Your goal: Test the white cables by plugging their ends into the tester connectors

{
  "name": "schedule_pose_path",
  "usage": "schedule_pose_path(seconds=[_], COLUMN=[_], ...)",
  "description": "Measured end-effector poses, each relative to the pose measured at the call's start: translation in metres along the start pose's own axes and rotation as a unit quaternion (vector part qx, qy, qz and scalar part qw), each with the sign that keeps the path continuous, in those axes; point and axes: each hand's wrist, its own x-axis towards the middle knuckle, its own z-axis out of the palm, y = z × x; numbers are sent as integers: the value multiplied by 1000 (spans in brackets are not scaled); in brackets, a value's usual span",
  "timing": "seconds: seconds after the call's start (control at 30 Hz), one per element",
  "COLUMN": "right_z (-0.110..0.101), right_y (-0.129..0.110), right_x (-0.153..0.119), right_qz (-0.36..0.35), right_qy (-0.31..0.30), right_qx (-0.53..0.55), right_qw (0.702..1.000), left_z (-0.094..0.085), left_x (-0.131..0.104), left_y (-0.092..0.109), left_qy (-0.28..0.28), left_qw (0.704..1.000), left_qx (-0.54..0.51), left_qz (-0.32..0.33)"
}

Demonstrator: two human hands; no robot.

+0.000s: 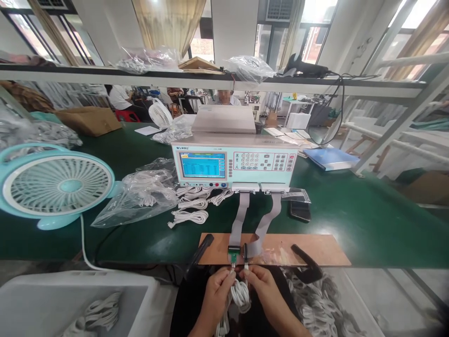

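Observation:
A coiled white cable (pixel 241 296) hangs between my two hands at the table's front edge. My left hand (pixel 218 286) is closed, its thumb and fingers pinching one plug of the cable at a small green circuit board (pixel 234 256). In my right hand (pixel 262 282) the other plug is pinched, just below a black connector (pixel 245 252). Whether either plug is fully seated cannot be made out. Two grey ribbon cables (pixel 240 220) run from these connectors up to a tester (pixel 206 181) with a lit blue screen.
A brown board (pixel 312 248) lies under the connectors. Coiled cables (pixel 191 217) and a plastic bag (pixel 140 192) lie left of the tester, near a fan (pixel 59 185). A phone (pixel 300 211) lies right. White bins (pixel 140 299) flank my lap; other people sit beyond.

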Motion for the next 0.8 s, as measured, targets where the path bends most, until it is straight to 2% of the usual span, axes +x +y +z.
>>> schedule_pose_path(seconds=[0.2,0.4,0.63,0.8], right_z=[0,-1,-1,-1], right_y=[2,4,3,5], right_x=[0,2,2,2], right_qz=[-6,5,4,0], right_qy=[-15,-14,-26,-37], right_qx=[19,23,40,28], right_qw=[1000,1000,999,999], left_z=[2,3,10,10], left_x=[-1,0,-3,0], left_y=[2,-1,3,-13], left_qy=[18,-3,53,44], left_qw=[997,999,995,996], left_qx=[-36,-44,-76,-73], left_qz=[-66,-14,-45,-24])
